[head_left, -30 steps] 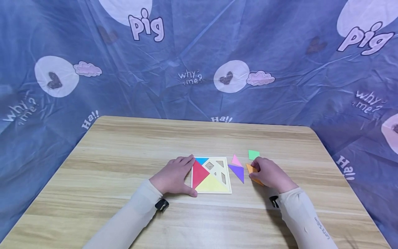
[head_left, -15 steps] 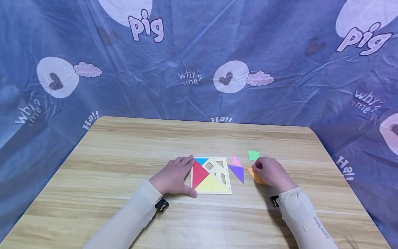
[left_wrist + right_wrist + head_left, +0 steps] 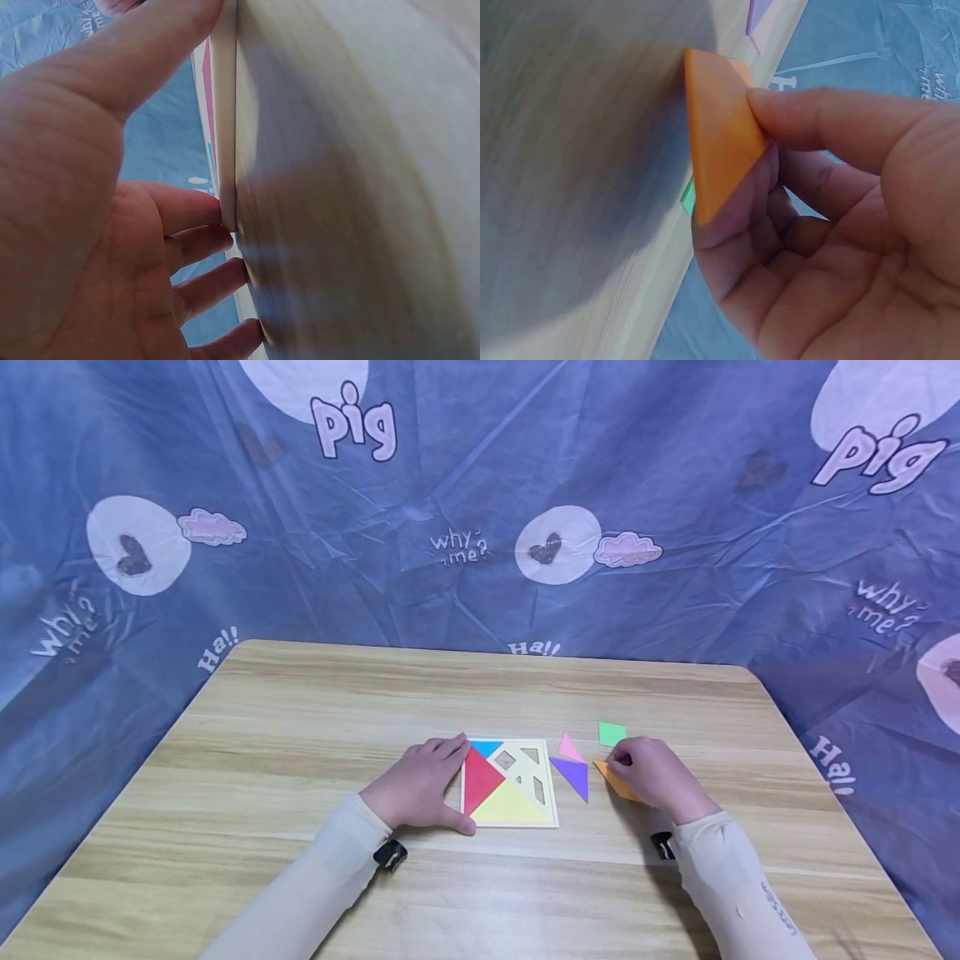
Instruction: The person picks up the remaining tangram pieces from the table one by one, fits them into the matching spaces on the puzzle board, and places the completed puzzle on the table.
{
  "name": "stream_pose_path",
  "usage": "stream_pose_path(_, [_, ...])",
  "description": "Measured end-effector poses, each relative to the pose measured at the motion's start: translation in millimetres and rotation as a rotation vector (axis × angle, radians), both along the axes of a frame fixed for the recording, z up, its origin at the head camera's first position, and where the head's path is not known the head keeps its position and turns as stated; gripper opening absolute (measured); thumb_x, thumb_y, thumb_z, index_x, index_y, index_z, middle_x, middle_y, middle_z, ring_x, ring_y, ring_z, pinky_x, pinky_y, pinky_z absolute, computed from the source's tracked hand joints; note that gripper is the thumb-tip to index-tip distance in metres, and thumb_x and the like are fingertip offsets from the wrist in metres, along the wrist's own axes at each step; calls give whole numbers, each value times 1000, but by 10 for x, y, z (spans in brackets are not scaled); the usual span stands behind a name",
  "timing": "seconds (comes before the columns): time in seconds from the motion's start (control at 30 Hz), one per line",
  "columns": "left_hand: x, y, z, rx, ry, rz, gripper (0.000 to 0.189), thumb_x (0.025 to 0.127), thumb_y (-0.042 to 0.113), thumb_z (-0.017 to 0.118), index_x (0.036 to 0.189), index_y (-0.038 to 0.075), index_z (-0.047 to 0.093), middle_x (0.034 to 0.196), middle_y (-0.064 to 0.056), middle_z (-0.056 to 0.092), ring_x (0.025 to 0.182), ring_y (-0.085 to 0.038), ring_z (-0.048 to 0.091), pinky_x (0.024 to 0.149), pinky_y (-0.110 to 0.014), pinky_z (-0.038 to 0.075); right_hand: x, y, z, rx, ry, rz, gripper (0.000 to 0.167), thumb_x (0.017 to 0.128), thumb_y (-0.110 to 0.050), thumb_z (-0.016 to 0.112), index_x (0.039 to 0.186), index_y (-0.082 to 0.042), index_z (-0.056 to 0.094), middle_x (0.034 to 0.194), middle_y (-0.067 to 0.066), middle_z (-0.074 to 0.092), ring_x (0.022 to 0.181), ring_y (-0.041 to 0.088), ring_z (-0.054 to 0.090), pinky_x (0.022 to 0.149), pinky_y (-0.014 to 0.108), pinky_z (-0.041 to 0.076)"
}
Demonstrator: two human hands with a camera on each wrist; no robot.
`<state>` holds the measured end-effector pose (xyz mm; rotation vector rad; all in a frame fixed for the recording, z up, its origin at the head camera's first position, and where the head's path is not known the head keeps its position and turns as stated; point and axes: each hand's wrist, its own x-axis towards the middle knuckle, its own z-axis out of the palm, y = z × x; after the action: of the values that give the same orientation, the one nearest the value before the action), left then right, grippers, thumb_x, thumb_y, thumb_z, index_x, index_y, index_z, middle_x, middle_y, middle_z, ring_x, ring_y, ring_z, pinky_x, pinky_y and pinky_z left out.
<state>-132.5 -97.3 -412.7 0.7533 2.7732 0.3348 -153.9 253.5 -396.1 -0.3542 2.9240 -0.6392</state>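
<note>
Two hands were noted at the wooden table (image 3: 300, 718). The left edge of the puzzle board (image 3: 555, 810) was touched by the left hand (image 3: 420, 783), fingers extended, thumb at the near corner. Within the board were seated a red piece (image 3: 482, 779), a blue piece (image 3: 486, 748) and a yellow piece (image 3: 513, 805); four openings were seen toward its right. Just beyond, a pink triangle (image 3: 569, 749) and purple triangle (image 3: 577, 775) were observed close together, then a green piece (image 3: 611, 734) farther back. An orange piece (image 3: 721, 120) was pinched, tilted, by the right hand (image 3: 654, 777).
</note>
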Motion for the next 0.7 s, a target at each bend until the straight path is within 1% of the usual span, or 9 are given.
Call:
stream_pose_path(0.1, [-7,-4,3,-1,0,2,121,74,74,78,163,5,30,170,-7,27,152,-30,31,121,-53,31,1,-10,13,-8,34,4,14,93,-6,64,82,-4,73,74,1,61,69,17,52,67,33,44])
stream_pose_path(0.2, [-16,-8,4,-4,3,3,121,74,74,78,163,6,30,170,-7,27,152,-30,32,120,-52,31,-4,-19,22,-6,76,-15,13,93,-6,64,83,-4,73,74,1,62,69,17,53,68,34,45])
stream_pose_path(0.4, [-25,-14,7,-8,5,-3,121,74,74,78,162,5,30,170,-7,28,152,-30,32,120,-52,32,-29,-21,22,-54,150,-68,11,96,-7,66,88,-3,73,81,5,68,73,20,58,70,38,48])
stream_pose_path(0.57, [-32,-14,10,-11,6,-13,121,75,74,77,162,5,30,170,-8,28,152,-30,32,121,-52,32,-17,-30,31,-97,159,-113,12,99,-11,66,93,-3,73,83,5,70,75,21,59,70,37,49])
stream_pose_path(0.7, [-34,-21,11,-13,3,-10,121,75,74,77,163,5,30,170,-7,28,152,-30,32,121,-52,31,-15,-47,47,-104,154,-138,14,100,-13,66,93,-3,73,84,5,71,75,20,59,70,36,48])
